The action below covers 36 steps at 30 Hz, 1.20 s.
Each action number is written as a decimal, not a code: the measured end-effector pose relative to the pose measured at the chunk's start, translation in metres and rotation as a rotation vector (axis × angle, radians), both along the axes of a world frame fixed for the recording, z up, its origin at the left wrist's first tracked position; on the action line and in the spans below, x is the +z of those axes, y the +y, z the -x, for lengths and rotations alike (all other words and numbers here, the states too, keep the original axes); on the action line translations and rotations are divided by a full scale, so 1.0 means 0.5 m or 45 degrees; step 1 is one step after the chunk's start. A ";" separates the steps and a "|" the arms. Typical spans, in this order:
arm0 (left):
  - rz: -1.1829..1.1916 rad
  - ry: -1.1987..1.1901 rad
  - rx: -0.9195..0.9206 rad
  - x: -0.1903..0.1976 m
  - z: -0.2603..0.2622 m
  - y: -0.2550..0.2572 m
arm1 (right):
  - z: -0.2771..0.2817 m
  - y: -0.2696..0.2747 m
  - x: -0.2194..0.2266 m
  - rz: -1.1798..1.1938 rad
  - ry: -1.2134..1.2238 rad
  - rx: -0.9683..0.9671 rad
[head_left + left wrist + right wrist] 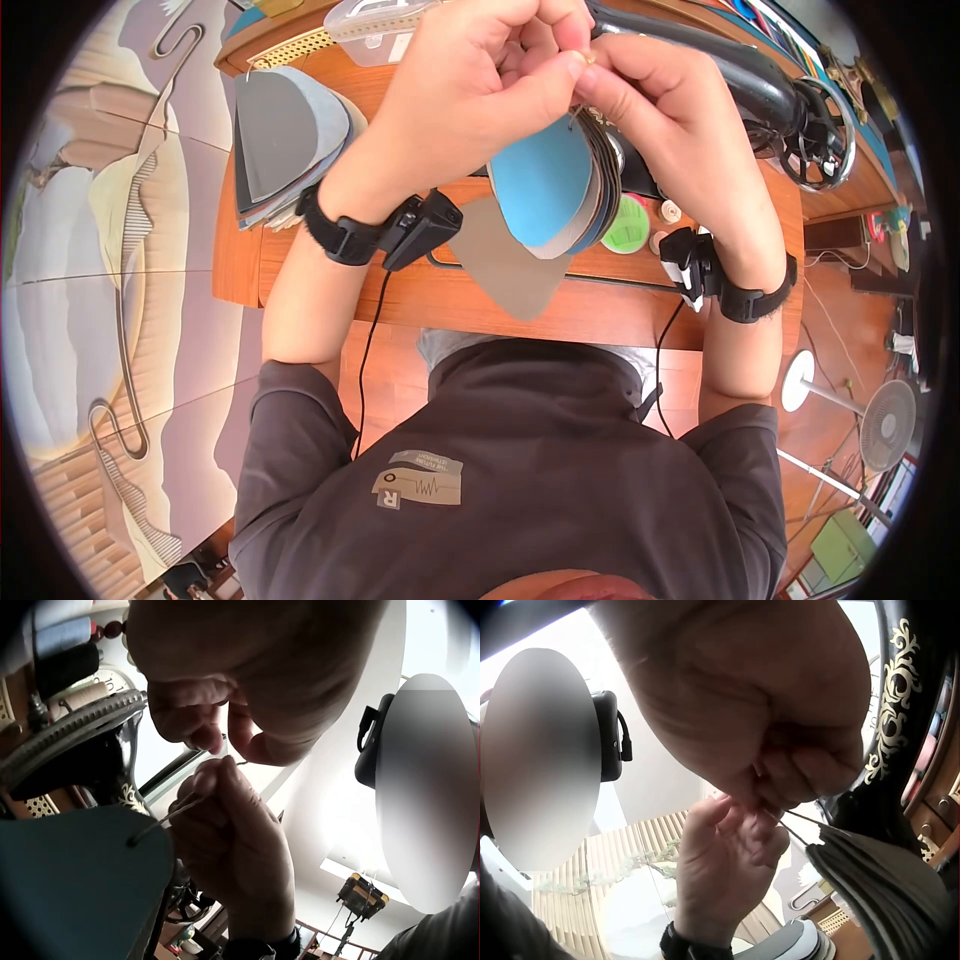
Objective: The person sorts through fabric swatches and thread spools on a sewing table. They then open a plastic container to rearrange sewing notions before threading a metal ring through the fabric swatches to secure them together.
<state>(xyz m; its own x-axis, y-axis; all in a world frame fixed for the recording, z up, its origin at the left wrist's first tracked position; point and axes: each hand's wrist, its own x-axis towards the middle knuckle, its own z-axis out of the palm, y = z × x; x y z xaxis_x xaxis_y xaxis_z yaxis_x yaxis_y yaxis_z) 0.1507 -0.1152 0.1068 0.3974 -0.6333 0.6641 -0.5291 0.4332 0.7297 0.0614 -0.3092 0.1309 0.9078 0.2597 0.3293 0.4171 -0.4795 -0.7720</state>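
Note:
In front of the black sewing machine, my two hands meet at a thin cord. My right hand pinches it between thumb and forefinger. Thumb and fingertips of my left hand come together at the cord's end, right beside the right fingertips. From this cord hangs a stack of rounded swatches, a light blue one facing me; the cord passes through a hole near its tip. Below the stack, a taupe swatch overlaps the table's front edge. Curled fingers partly hide the cord's end.
A second stack of grey swatches lies at the table's left end. Behind it stands a clear plastic box. Right of the blue swatch are a green round piece and small spools. A fan stands at right.

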 end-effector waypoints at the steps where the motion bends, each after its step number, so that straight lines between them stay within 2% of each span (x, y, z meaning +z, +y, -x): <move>1: -0.001 0.144 -0.102 -0.007 -0.002 0.005 | -0.006 0.003 -0.017 -0.162 -0.111 0.041; 2: 0.000 0.290 -0.193 -0.014 -0.003 0.011 | -0.005 0.002 -0.013 -0.153 -0.102 0.048; 4: 0.085 0.227 0.040 -0.032 0.037 -0.017 | -0.001 -0.002 0.000 -0.135 -0.087 0.055; 5: -0.156 0.325 -0.036 -0.048 0.024 0.006 | 0.000 -0.003 0.003 -0.154 -0.069 0.058; 8: -0.327 0.180 -0.105 -0.076 0.041 0.001 | -0.001 -0.005 0.011 -0.179 -0.038 0.060; 10: -0.509 0.178 -0.100 -0.059 0.042 0.015 | 0.000 -0.007 0.006 -0.161 -0.046 0.049; 11: -0.568 0.133 -0.073 -0.046 0.041 0.020 | -0.009 -0.009 -0.006 -0.078 -0.239 0.027; 12: -0.627 0.089 -0.047 -0.036 0.042 0.027 | -0.007 -0.003 -0.007 -0.178 -0.180 -0.004; 13: -0.593 0.177 -0.017 -0.031 0.044 0.031 | -0.003 0.004 -0.007 -0.279 -0.119 -0.035; 16: -0.501 0.418 -0.177 -0.018 0.037 0.048 | -0.005 -0.001 -0.007 -0.488 0.020 0.001; 17: -0.437 0.400 -0.233 -0.022 0.042 0.048 | -0.007 -0.005 -0.005 -0.541 0.057 0.036; 20: -0.573 0.353 -0.146 -0.023 0.048 0.055 | -0.008 -0.008 0.000 -0.594 0.030 0.076; 23: -0.603 0.155 -0.118 -0.050 0.025 0.067 | 0.019 0.023 0.022 -0.443 0.080 0.058; 25: -0.549 0.034 -0.092 -0.065 0.017 0.071 | 0.013 0.034 0.015 -0.339 -0.065 0.142; 26: -0.529 0.038 -0.048 -0.066 0.020 0.073 | 0.010 0.038 0.013 -0.286 -0.138 0.183; 28: -0.488 0.042 0.038 -0.061 0.032 0.070 | 0.021 0.039 0.027 -0.309 -0.048 0.174; 31: -0.322 0.098 0.031 -0.071 0.036 0.069 | 0.022 0.041 0.032 -0.341 -0.054 0.177; 34: -0.123 0.374 -0.119 -0.056 0.053 0.071 | 0.020 0.051 0.040 -0.349 -0.139 0.242; 36: -0.152 0.251 -0.137 -0.054 0.041 0.082 | 0.019 0.055 0.046 -0.343 -0.162 0.299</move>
